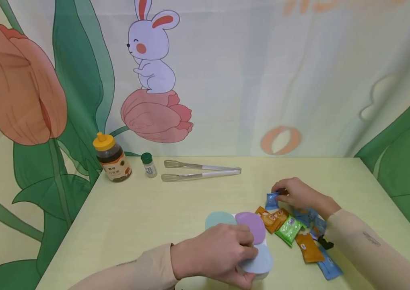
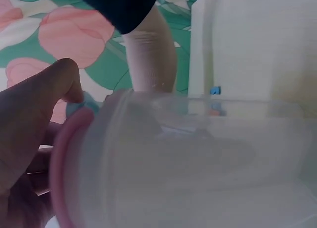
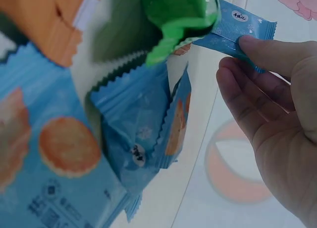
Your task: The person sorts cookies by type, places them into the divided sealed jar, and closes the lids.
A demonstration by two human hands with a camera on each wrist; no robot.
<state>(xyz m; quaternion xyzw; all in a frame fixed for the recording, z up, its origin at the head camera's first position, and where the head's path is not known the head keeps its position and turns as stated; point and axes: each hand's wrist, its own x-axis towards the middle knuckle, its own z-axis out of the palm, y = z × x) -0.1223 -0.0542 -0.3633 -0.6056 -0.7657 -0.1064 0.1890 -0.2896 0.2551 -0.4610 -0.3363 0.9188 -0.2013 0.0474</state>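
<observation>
My left hand (image 1: 221,251) grips a small container with petal-shaped lids in teal, purple (image 1: 251,226) and light blue, its fingers over the top and its thumb low on the near side. The left wrist view shows the clear plastic wall (image 2: 198,163) and a pink rim (image 2: 58,173) against the fingers. Part of the top is hidden under this hand. With thumb and fingertips, my right hand (image 1: 299,195) pinches a blue snack packet (image 3: 242,25) at the far side of the packet pile. A green packet (image 1: 290,230) and orange packets (image 1: 309,247) lie between the two hands.
More blue packets (image 1: 329,266) lie under and beside the right forearm, near a small black object (image 1: 325,242). Metal tongs (image 1: 202,171) lie at the back. A green-capped shaker (image 1: 149,166) and a honey bottle (image 1: 114,161) with a yellow cap stand at the back left.
</observation>
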